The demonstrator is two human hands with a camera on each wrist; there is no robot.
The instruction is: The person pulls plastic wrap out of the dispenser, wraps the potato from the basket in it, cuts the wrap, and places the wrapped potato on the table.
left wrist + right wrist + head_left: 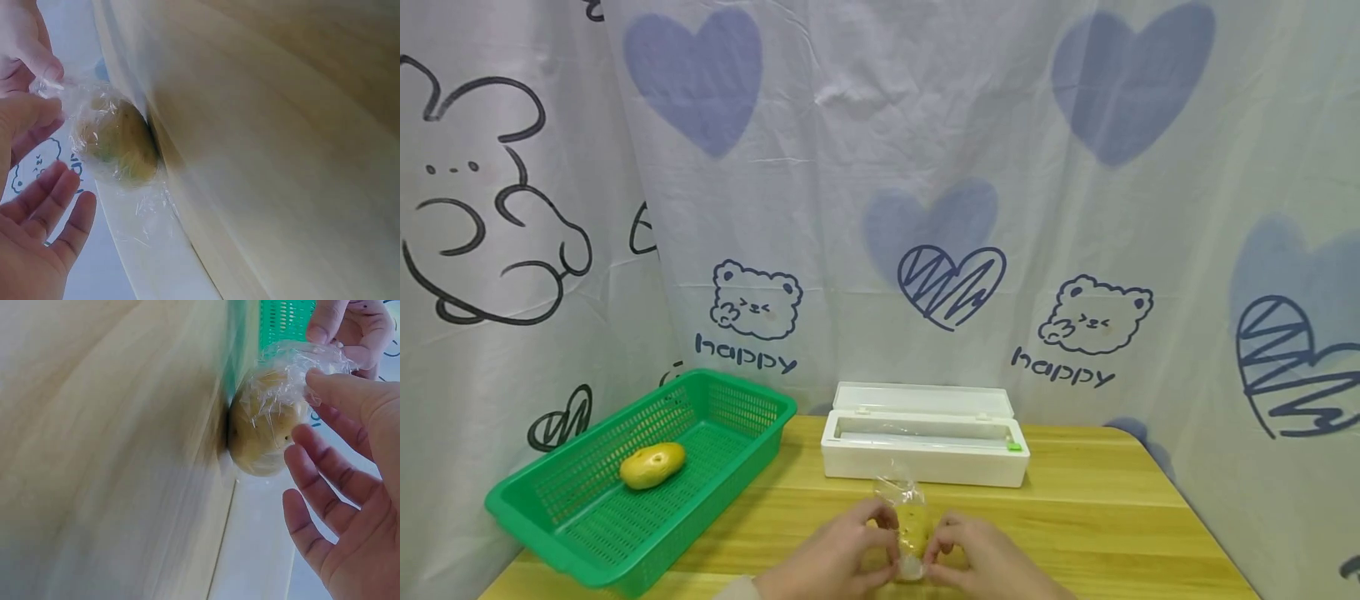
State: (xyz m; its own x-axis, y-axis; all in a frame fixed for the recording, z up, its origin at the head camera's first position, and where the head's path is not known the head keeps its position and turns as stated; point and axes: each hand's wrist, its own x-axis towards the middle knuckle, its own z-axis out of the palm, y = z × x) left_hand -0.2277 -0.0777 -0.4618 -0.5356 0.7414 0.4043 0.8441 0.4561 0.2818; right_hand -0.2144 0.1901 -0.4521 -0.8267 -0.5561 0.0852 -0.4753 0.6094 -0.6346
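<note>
A yellow potato (912,527) lies on the table in front of me, wrapped in clear cling film (294,372). My left hand (844,550) is at its left side, thumb and index finger pinching the film at the near end. From the right, my right hand (981,557) pinches the same gathered end between thumb and index finger. In the left wrist view, the film is crumpled around the potato (122,140). The other fingers of both hands are spread away from it. Loose film stands up at the potato's far end.
A white cling film box (925,462) with its lid raised stands behind the potato, a green slider at its right end. On the left sits a green basket (730,483) holding another potato (652,465). A printed curtain (865,125) hangs behind the wooden table (1097,500).
</note>
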